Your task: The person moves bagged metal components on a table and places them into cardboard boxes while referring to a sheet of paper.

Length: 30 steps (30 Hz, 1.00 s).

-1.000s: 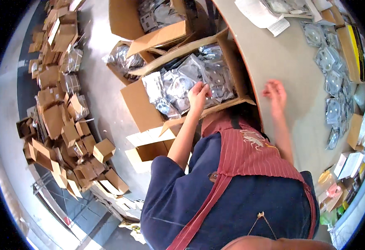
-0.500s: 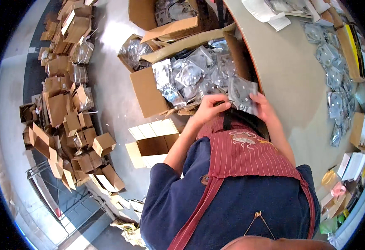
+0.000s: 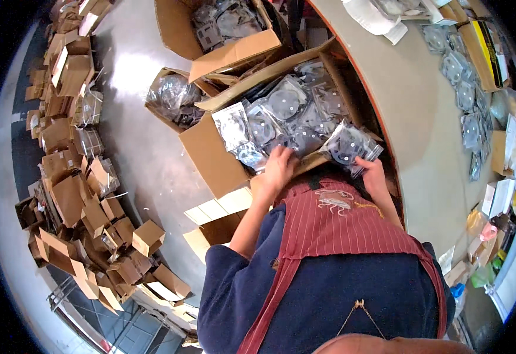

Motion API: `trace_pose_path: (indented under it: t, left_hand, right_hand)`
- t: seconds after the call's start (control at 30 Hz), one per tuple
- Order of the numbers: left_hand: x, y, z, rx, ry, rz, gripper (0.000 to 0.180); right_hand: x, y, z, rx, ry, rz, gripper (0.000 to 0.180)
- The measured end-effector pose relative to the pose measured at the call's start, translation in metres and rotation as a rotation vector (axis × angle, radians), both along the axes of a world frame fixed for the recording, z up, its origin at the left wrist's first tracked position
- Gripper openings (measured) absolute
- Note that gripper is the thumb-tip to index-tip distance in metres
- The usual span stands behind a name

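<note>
Glossy clear-plastic packet (image 3: pixel 350 143), crinkled, a dark round part with pale dots inside: over the near right corner of the large open carton, lying aslant.

Left to right from where I stand. Far left, a long heap of brown cardboard boxes (image 3: pixel 72 197), flaps creased and splayed. Then a small brown carton of crumpled clear film (image 3: pixel 175 97). Next, the large open brown cardboard carton (image 3: pixel 212 158), flat flap outward, full of shiny flat silvery-clear packets (image 3: pixel 284 103) with round parts. Right, a smooth beige table (image 3: pixel 420 135), reddish edge, with a row of similar packets (image 3: pixel 470 127).

Left hand (image 3: pixel 278 168): forearm angled up, fingers bent close together at the carton's near side; cannot tell whether they grip. Right hand (image 3: pixel 371 176): forearm leaning inward, thumb and fingers pinching the packet's lower right edge.
</note>
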<state>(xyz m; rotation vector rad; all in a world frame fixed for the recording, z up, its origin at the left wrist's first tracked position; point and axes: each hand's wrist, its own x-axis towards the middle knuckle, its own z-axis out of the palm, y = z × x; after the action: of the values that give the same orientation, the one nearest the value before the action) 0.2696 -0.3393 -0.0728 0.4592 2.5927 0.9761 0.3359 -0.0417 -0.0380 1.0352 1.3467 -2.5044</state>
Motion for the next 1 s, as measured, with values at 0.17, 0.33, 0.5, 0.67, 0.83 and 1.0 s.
trace_pose_path:
  t: [0.17,0.33,0.5,0.67,0.83,1.0]
  left_hand:
    - [-0.001,-0.005,0.016,0.368,-0.021,0.190,0.024]
    - [-0.034,-0.001,0.033,0.618,-0.108,0.226,0.026]
    - [-0.026,0.003,0.008,0.890,-0.482,0.291,0.018]
    - [-0.017,-0.002,0.039,1.124,-0.848,0.647,0.011]
    - [-0.013,-0.007,0.039,1.252,-0.808,0.656,0.018]
    - [-0.021,0.004,0.064,1.102,-0.838,0.630,0.012]
  right_hand:
    - [-0.020,-0.036,-0.003,0.070,-0.019,0.147,0.034]
    - [-0.052,-0.040,0.002,0.075,-0.042,0.317,0.030]
    - [-0.057,-0.038,0.027,-0.164,0.002,0.304,0.038]
    - [-0.053,-0.027,0.001,-0.601,0.222,0.353,0.038]
    - [-0.070,-0.034,0.010,-0.728,0.230,0.160,0.052]
    - [-0.090,-0.048,0.024,-0.274,0.062,0.331,0.034]
